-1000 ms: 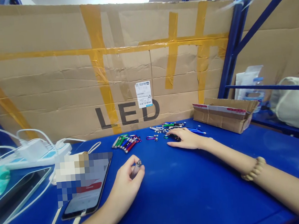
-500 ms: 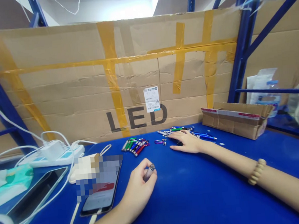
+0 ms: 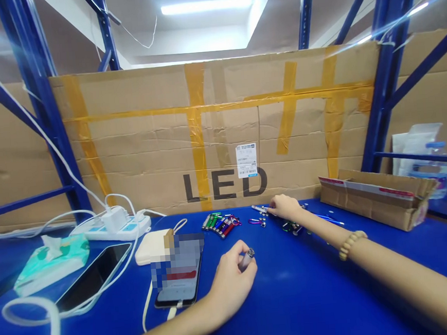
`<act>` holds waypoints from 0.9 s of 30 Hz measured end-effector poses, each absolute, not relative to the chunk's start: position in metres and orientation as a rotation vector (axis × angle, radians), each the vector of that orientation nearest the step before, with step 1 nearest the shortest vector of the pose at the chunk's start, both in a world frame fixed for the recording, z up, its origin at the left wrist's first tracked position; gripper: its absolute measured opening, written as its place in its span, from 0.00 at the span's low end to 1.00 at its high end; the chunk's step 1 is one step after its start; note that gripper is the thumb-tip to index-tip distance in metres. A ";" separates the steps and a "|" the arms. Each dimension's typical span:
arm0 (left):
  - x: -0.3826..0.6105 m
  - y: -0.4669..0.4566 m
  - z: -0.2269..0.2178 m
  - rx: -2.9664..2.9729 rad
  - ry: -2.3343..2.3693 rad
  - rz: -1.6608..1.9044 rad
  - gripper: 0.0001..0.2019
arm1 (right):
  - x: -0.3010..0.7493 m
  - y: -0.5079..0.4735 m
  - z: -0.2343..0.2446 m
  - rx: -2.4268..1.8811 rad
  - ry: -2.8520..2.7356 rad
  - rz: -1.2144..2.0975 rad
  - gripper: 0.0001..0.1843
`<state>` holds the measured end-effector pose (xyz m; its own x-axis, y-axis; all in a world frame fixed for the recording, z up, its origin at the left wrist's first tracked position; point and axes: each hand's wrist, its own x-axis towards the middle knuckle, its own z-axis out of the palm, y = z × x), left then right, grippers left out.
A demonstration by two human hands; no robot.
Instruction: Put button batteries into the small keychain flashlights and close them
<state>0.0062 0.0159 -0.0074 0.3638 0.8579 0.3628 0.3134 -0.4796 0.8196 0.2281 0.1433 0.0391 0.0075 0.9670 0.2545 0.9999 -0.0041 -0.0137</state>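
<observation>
My left hand (image 3: pixel 231 279) rests on the blue table (image 3: pixel 295 296), fingers closed round a small grey keychain flashlight (image 3: pixel 246 258) whose lens end sticks out. My right hand (image 3: pixel 284 207) is stretched to the far side of the table, fingertips pinched on a small silver piece (image 3: pixel 258 209) in a loose scatter of keychain parts (image 3: pixel 293 226). A beaded bracelet (image 3: pixel 351 242) circles that wrist. Left of the right hand lies a neat row of coloured mini flashlights (image 3: pixel 220 223).
A phone (image 3: pixel 180 279) on a charging cable lies by my left hand, with a white power bank (image 3: pixel 152 246), a tablet (image 3: pixel 92 276), a tissue pack (image 3: pixel 52 256) and a power strip (image 3: pixel 114 227) further left. An open cardboard box (image 3: pixel 377 204) stands right. A taped "LED" carton (image 3: pixel 220 131) walls the back.
The view has tilted up and shifted. My right hand lifted off the table from lying flat and moved a little farther, pinching at the scattered parts. My left hand still holds the grey flashlight.
</observation>
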 end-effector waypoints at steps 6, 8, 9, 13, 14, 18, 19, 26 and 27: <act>0.006 0.018 -0.008 1.979 1.032 1.061 0.09 | 0.223 0.153 0.045 -2.256 -1.977 -0.107 0.12; 0.005 0.018 -0.009 1.977 1.033 1.055 0.08 | 0.225 0.149 0.041 -2.215 -1.980 -0.119 0.12; 0.005 0.018 -0.009 1.977 1.032 1.053 0.08 | 0.226 0.147 0.039 -2.183 -1.986 -0.128 0.12; 0.005 0.018 -0.009 1.960 1.025 1.057 0.07 | 0.233 0.136 0.030 -2.000 -2.015 -0.169 0.08; 0.005 0.018 -0.009 1.953 1.023 1.059 0.08 | 0.234 0.133 0.029 -1.943 -2.015 -0.187 0.07; 0.005 0.019 -0.008 1.901 1.014 1.064 0.13 | 0.235 0.114 0.026 -1.677 -1.990 -0.255 0.09; 0.005 0.020 -0.009 1.882 1.010 1.062 0.15 | 0.233 0.107 0.024 -1.605 -2.000 -0.247 0.12; 0.007 0.024 -0.010 1.725 0.988 0.995 0.23 | 0.207 0.047 0.000 -0.715 -2.182 -0.222 0.14; 0.007 0.023 -0.009 1.715 0.986 0.981 0.24 | 0.204 0.039 -0.002 -0.590 -2.192 -0.278 0.13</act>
<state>0.0070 0.0233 -0.0091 0.3674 0.9101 0.1916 0.1962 -0.2772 0.9406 0.2035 0.0395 -0.0016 -0.5459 0.3180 0.7751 0.5014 0.8652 -0.0017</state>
